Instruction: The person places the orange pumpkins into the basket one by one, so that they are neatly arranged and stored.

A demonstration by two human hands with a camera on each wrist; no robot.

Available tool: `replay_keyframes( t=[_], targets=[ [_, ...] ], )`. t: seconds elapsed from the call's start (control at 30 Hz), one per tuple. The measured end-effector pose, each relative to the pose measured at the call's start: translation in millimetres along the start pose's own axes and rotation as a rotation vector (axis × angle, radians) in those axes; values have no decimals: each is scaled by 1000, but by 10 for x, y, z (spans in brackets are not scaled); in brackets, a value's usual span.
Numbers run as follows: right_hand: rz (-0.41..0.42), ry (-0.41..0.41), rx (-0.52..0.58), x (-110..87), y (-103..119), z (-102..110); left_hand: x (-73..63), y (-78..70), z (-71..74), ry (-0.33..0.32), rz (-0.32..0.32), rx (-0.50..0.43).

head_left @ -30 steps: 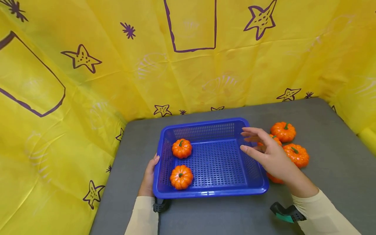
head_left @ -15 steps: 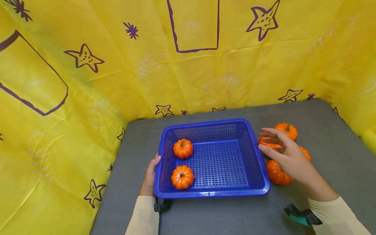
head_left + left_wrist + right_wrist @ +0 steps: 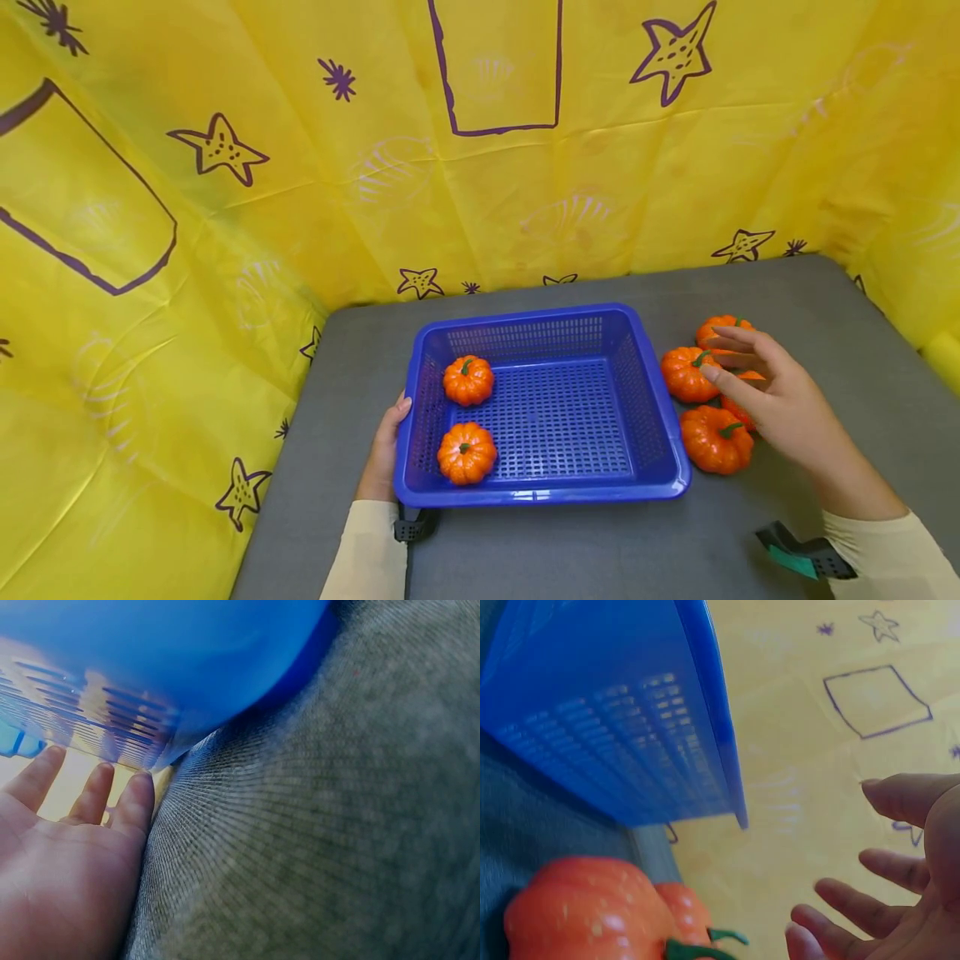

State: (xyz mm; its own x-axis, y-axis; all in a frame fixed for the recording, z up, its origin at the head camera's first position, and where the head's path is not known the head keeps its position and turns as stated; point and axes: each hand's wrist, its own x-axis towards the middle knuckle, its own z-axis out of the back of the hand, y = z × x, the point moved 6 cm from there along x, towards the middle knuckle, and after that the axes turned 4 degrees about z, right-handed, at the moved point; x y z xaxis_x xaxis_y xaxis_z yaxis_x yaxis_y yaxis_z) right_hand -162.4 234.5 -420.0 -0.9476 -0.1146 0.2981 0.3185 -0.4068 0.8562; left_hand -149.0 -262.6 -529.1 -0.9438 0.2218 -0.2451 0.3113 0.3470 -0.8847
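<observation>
A blue plastic basket (image 3: 540,497) with slotted walls holds two small orange pumpkins, one towards the back (image 3: 468,381) and one in front (image 3: 467,453). My left hand (image 3: 384,450) holds the basket's left side, thumb at the rim; in the left wrist view its fingertips (image 3: 137,796) meet the outer wall. To the right of the basket, my right hand (image 3: 791,408) hovers over a group of pumpkins, fingers spread and loosely bent with nothing between them. Nearest are a front pumpkin (image 3: 716,442) and a middle one (image 3: 686,375); the hand partly covers others behind.
The grey cloth-covered table (image 3: 570,550) carries everything. A yellow curtain (image 3: 495,208) with purple starfish drawings rises behind and along both sides. In the right wrist view, a large pumpkin (image 3: 592,915) sits close beside the basket's outer wall.
My right hand has moved from over the basket's right rim, rightwards to above the loose pumpkins, uncovering the nearer ones. The left hand, basket and its two pumpkins stay in place.
</observation>
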Motion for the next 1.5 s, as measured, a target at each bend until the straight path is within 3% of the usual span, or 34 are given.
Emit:
replay_keyframes(
  t=[0.3, 0.67, 0.93, 1.3, 1.5],
  targets=[
    [-77, -68, -38, -79, -243, 224, 5, -3, -4, -4, 0, 4],
    [-153, -87, -129, -149, -555, 408, 10, -10, -41, 19, -5, -6],
    [-231, -50, -180, -179, -789, 426, 11, -29, -49, 34, -20, 22],
    [-234, 52, -175, -222, -968, 341, 2, -32, -59, 36, -10, 12],
    [-267, 64, -165, -263, -1057, 315, -13, -32, -38, 26, -11, 14]
  ],
)
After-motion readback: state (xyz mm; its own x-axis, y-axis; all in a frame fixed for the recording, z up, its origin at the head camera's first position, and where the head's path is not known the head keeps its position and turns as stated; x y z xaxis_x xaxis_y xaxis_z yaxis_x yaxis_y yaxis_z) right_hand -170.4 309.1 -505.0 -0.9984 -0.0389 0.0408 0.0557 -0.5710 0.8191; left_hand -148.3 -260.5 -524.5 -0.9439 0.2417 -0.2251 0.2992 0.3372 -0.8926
